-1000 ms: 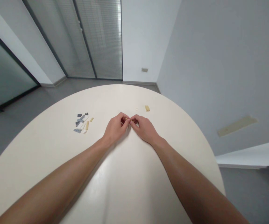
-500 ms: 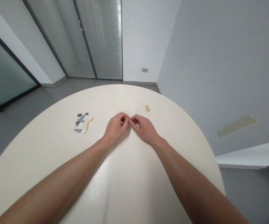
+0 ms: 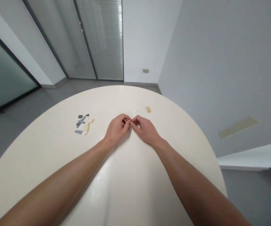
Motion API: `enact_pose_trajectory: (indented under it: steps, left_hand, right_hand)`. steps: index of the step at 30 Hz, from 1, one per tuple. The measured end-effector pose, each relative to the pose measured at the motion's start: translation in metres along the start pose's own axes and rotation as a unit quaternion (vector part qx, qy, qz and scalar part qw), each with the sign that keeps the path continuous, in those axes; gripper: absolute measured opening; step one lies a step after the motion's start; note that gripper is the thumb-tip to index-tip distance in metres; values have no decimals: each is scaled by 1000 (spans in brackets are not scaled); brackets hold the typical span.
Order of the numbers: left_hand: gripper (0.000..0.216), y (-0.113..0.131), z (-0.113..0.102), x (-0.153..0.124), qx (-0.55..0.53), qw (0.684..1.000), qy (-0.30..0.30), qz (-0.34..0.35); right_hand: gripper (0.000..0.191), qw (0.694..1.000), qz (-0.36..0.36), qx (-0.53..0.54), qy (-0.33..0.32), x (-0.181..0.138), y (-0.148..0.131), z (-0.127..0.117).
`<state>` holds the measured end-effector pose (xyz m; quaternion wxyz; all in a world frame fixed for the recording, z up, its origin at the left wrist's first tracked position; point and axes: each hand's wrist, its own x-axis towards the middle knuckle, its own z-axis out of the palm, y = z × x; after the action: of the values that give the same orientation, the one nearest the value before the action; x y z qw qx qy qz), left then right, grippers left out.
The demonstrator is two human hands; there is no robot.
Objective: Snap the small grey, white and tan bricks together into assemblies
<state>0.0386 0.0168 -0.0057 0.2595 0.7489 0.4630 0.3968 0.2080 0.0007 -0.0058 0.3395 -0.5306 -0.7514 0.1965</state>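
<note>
My left hand (image 3: 116, 129) and my right hand (image 3: 144, 129) meet fingertip to fingertip over the middle of a round cream table (image 3: 126, 175). Both are pinched shut on a tiny tan piece (image 3: 130, 121) held between them, most of it hidden by the fingers. A small pile of grey and tan building pieces (image 3: 83, 123) lies on the table left of my left hand. A tan plate piece (image 3: 148, 109) and a small white piece (image 3: 138, 110) lie just beyond my right hand.
The table's curved edge runs close on the right, with grey floor below. Glass partitions with blinds (image 3: 95, 37) stand behind the table. A grey wall (image 3: 220, 62) rises at the right, a white ledge (image 3: 253, 158) beside it.
Both hands stay pinched together at the same spot; the fingertips have shifted only slightly around the small piece.
</note>
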Motion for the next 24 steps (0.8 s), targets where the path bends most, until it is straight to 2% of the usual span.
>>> enact_pose_trajectory:
  steps: [24]
  left_hand:
    - [12,-1,0,0,-11,1000,-18,-13]
  right_hand:
    - [10,1000,7,-3,-3,0,-1,-1]
